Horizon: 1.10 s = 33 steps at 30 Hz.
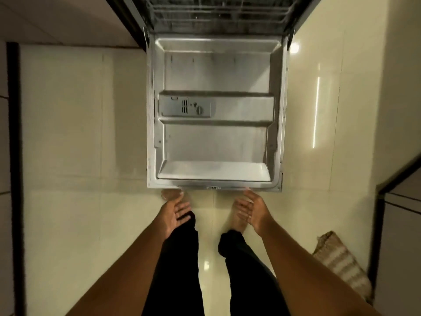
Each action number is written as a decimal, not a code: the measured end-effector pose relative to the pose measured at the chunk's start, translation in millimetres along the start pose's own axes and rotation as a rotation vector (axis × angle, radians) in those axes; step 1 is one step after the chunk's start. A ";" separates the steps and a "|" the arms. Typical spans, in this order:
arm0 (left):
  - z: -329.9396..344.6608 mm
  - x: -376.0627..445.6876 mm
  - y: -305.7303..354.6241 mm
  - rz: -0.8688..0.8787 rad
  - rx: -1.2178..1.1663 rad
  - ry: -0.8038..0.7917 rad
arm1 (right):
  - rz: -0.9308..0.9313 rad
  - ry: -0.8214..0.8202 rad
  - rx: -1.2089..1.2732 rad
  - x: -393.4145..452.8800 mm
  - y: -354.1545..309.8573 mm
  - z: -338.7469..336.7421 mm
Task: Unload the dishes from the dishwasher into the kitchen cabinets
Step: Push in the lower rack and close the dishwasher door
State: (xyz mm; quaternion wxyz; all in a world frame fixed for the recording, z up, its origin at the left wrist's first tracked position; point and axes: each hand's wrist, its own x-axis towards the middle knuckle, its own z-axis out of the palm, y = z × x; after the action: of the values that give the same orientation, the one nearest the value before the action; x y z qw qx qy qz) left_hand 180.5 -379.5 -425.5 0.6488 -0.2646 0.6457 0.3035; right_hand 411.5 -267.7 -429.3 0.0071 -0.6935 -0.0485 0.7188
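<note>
The dishwasher door (215, 142) lies fully open and flat, its steel inner panel facing up, with a grey detergent dispenser (185, 107) on its left half. Beyond the door, the dark wire rack (216, 12) sits inside the machine; no dishes can be made out in it. My left hand (177, 213) hovers palm up with relaxed fingers just below the door's near edge, holding nothing. My right hand (251, 209) mirrors it at the right, fingers spread, its fingertips close to the door's front lip.
Cream floor tiles (79, 133) spread to both sides of the door. My bare feet and black trousers stand right at the door's edge. A striped woven mat (341, 263) lies at the lower right beside a dark-framed cabinet (401, 224). A dark cabinet edge (14, 156) runs down the left.
</note>
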 end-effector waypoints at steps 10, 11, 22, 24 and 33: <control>-17.1 107.5 -66.0 -0.026 -0.337 -0.003 | 0.015 0.142 0.585 107.5 66.3 -44.1; -13.7 124.2 -66.0 -0.025 -0.401 0.009 | 0.015 0.148 0.670 125.7 67.6 -40.3; -30.2 184.9 -21.1 0.181 -0.707 -0.086 | -0.122 0.001 0.906 185.7 45.6 -1.0; -28.9 147.0 -20.3 0.227 -0.648 -0.088 | -0.134 0.022 0.887 151.2 44.2 4.1; -8.4 -42.1 2.0 0.344 -0.625 0.004 | -0.283 0.034 0.719 -47.5 8.7 13.7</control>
State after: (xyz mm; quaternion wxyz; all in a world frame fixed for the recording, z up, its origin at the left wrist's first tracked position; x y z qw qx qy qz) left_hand 174.2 -386.6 -383.6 0.4748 -0.3385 0.5580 0.5904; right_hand 400.1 -280.9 -382.2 0.3494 -0.6450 0.1115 0.6705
